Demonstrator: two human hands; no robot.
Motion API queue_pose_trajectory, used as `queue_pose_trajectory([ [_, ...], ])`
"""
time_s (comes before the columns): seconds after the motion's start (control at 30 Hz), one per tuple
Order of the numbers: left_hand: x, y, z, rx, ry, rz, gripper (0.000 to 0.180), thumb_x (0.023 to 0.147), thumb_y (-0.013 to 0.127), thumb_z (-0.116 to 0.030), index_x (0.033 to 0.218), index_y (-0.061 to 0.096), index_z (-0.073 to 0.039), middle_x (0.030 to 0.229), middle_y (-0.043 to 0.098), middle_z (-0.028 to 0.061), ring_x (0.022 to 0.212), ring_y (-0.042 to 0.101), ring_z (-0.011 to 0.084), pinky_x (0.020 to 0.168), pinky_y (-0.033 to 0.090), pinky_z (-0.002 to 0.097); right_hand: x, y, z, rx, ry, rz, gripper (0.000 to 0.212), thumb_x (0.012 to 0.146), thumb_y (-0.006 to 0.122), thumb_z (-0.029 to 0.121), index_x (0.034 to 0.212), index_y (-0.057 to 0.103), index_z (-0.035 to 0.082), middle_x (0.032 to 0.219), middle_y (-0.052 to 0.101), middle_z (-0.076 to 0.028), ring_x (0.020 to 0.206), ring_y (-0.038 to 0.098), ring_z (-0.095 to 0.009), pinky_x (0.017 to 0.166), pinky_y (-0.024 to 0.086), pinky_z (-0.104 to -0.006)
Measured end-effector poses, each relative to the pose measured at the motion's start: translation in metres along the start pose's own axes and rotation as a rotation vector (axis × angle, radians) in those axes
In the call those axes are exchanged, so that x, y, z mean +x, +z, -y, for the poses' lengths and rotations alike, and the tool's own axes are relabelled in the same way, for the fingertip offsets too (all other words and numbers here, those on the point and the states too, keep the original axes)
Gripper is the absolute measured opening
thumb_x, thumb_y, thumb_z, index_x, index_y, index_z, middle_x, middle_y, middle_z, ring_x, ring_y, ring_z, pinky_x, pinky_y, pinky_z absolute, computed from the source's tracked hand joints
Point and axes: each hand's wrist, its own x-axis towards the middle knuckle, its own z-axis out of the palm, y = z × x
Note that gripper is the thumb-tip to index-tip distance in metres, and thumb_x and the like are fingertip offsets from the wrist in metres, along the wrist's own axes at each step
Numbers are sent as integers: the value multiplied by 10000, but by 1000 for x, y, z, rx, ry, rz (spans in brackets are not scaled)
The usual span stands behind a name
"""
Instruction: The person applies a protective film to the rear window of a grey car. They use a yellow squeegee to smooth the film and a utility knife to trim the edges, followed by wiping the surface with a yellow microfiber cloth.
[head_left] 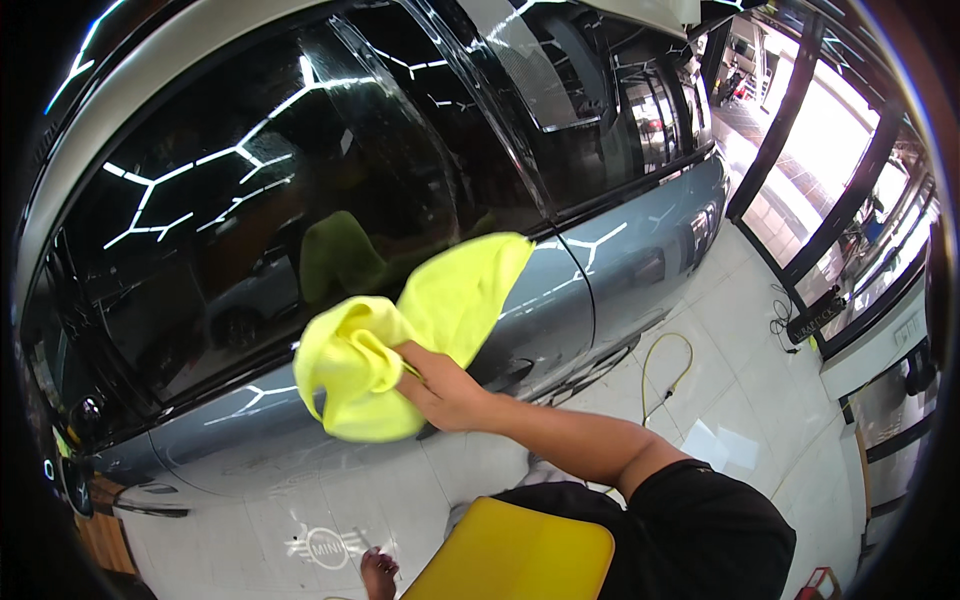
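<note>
My right hand (437, 389) is closed on a bright yellow-green cloth (465, 285), a soft microfiber-looking towel. Part of the towel is bunched to the left of my fingers, and a loose flap spreads up and to the right. It overlaps the lower edge of the dark side window (250, 190) and the grey-blue door panel (545, 300) of a car; I cannot tell whether it presses on them. Low in the view, my left hand (379, 572) is small and partly cut off, its fingers apart and slightly bent, with nothing plainly held.
A yellow panel with rounded corners (515, 550) stands before my body. On the tiled floor (730, 310) lie a yellow hose (688, 360) and white sheets (720, 447). A light emblem (326, 547) shows near my left hand. Glass doors (815, 130) are at the right.
</note>
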Motion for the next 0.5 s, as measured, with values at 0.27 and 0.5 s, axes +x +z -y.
queue_pose_trajectory([
  [0.27, -163, 63, -319, -471, 1202, 111, 224, 993, 541, -153, 1109, 618, 22, 1006, 635, 130, 954, 609, 236, 879, 501, 413, -30, 110, 41, 209, 127, 363, 490, 1033, 547, 289, 1392, 401, -10, 1143, 617, -237, 950, 649, -314, 836, 503, -405],
  [0.5, -162, 152, -371, 183, 1265, -247, 201, 924, 578, -52, 1092, 642, 38, 1242, 577, 259, 1119, 570, 414, 954, 457, 461, -42, 65, 38, 19, -52, 126, 488, 979, 622, 273, 1367, 516, -3, 1248, 538, -185, 1126, 571, -318, 944, 472, -378],
])
